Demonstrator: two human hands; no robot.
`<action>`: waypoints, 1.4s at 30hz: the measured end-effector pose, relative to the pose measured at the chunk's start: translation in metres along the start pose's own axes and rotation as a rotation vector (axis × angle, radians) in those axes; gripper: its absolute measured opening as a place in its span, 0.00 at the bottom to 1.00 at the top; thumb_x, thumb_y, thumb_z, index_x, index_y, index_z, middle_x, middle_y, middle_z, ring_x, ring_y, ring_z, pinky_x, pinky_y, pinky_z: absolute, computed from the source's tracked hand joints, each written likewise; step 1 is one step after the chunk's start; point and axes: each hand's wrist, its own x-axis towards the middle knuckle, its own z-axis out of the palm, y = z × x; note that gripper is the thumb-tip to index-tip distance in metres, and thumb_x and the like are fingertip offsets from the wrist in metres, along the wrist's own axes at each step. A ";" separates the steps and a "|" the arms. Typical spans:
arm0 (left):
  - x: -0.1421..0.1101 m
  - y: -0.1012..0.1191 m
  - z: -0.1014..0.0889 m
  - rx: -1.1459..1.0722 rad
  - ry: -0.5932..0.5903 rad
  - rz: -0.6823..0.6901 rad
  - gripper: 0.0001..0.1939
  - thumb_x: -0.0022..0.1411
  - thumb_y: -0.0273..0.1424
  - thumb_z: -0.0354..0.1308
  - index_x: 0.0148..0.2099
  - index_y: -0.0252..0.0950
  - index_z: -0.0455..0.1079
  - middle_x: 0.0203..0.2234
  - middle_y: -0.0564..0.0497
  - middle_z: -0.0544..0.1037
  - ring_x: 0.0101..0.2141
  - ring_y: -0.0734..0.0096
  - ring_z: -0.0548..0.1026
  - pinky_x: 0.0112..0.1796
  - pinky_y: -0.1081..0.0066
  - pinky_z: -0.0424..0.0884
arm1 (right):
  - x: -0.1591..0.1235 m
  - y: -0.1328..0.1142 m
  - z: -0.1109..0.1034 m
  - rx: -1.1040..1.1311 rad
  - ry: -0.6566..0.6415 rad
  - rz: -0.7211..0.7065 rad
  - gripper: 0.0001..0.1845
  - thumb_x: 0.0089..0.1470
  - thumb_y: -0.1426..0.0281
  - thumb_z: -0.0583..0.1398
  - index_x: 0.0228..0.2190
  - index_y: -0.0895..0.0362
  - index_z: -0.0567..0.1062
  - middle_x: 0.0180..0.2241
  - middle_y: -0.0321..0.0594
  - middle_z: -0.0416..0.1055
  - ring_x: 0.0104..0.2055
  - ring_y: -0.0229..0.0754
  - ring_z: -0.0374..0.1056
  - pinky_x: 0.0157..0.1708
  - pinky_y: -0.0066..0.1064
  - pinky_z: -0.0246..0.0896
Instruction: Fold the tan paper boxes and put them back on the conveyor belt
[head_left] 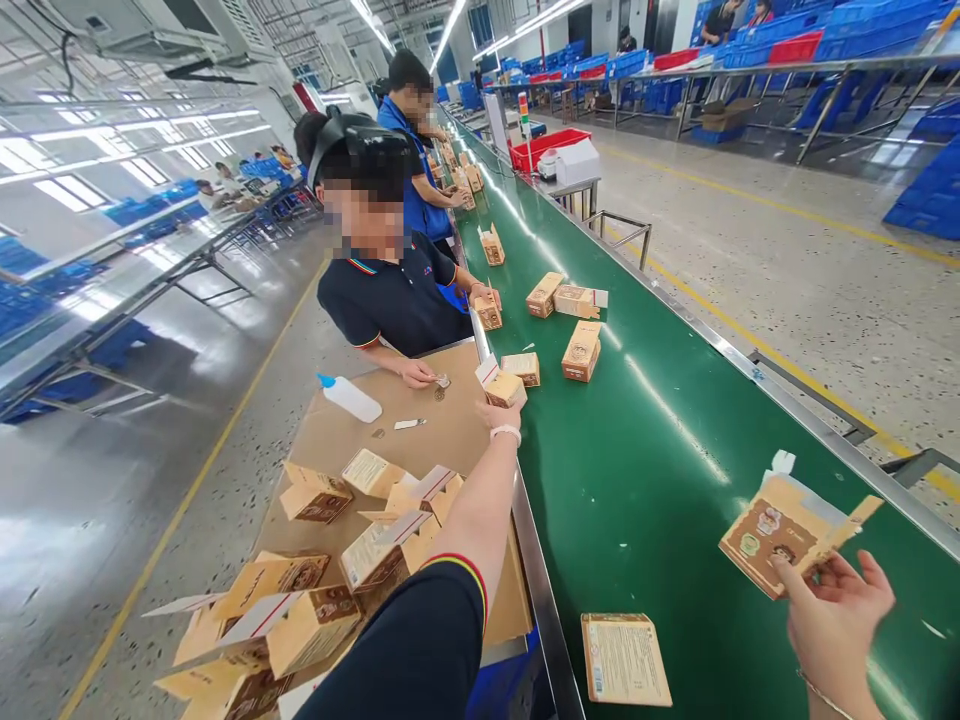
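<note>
My left hand (pixel 498 412) reaches far forward and is closed on a small brown carton (pixel 501 385) with its flap up, at the near edge of the green conveyor belt (pixel 660 460). My right hand (pixel 834 610) grips a partly folded brown carton (pixel 784 528) over the belt at lower right, fingers curled round its lower edge. A flat carton blank (pixel 625 658) lies on the belt just left of that hand.
A cardboard-covered worktable (pixel 427 420) at my left holds a heap of open cartons (pixel 300 600) and a white squeeze bottle (pixel 349 397). A seated co-worker (pixel 390 290) and another person behind work at the belt. Several cartons (pixel 581 350) lie farther along it.
</note>
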 end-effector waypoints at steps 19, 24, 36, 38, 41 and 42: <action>-0.176 -0.038 0.028 0.086 -0.932 0.591 0.42 0.39 0.39 0.73 0.56 0.39 0.60 0.50 0.42 0.71 0.51 0.51 0.71 0.52 0.49 0.66 | -0.062 0.057 0.037 -0.347 -0.497 -0.796 0.30 0.55 0.68 0.57 0.59 0.51 0.57 0.55 0.48 0.64 0.57 0.52 0.63 0.52 0.52 0.64; -0.200 -0.049 0.022 0.120 -0.625 0.717 0.46 0.33 0.44 0.74 0.55 0.39 0.61 0.51 0.40 0.71 0.50 0.50 0.70 0.50 0.49 0.66 | -0.088 0.045 0.026 -0.563 -0.536 -0.959 0.30 0.56 0.66 0.57 0.59 0.52 0.59 0.53 0.50 0.68 0.57 0.56 0.62 0.50 0.53 0.62; -0.193 -0.041 0.005 0.243 -1.084 1.063 0.10 0.60 0.35 0.57 0.43 0.45 0.75 0.43 0.48 0.80 0.56 0.52 0.65 0.49 0.55 0.58 | -0.070 0.034 0.025 -0.412 -0.814 -0.786 0.11 0.57 0.62 0.56 0.35 0.47 0.79 0.42 0.40 0.76 0.57 0.55 0.61 0.54 0.56 0.55; -0.204 -0.039 0.004 0.193 -1.115 0.959 0.06 0.59 0.34 0.57 0.37 0.44 0.75 0.36 0.48 0.81 0.55 0.51 0.66 0.51 0.52 0.58 | -0.083 0.036 0.024 -0.278 -0.693 -0.624 0.13 0.58 0.62 0.55 0.29 0.49 0.78 0.39 0.41 0.74 0.52 0.51 0.65 0.52 0.52 0.60; -0.224 -0.038 0.005 0.067 -1.013 0.636 0.04 0.58 0.34 0.58 0.34 0.40 0.72 0.33 0.47 0.78 0.50 0.54 0.70 0.51 0.52 0.61 | -0.107 0.045 0.028 -0.107 -0.321 -0.256 0.11 0.51 0.58 0.60 0.27 0.53 0.72 0.41 0.44 0.67 0.48 0.48 0.66 0.46 0.45 0.67; -0.229 -0.038 0.006 0.022 -0.948 0.488 0.05 0.56 0.33 0.59 0.36 0.39 0.71 0.35 0.47 0.77 0.47 0.56 0.71 0.49 0.54 0.64 | -0.113 0.047 0.030 -0.064 -0.224 -0.125 0.13 0.48 0.57 0.62 0.29 0.53 0.70 0.42 0.44 0.65 0.47 0.47 0.66 0.43 0.43 0.69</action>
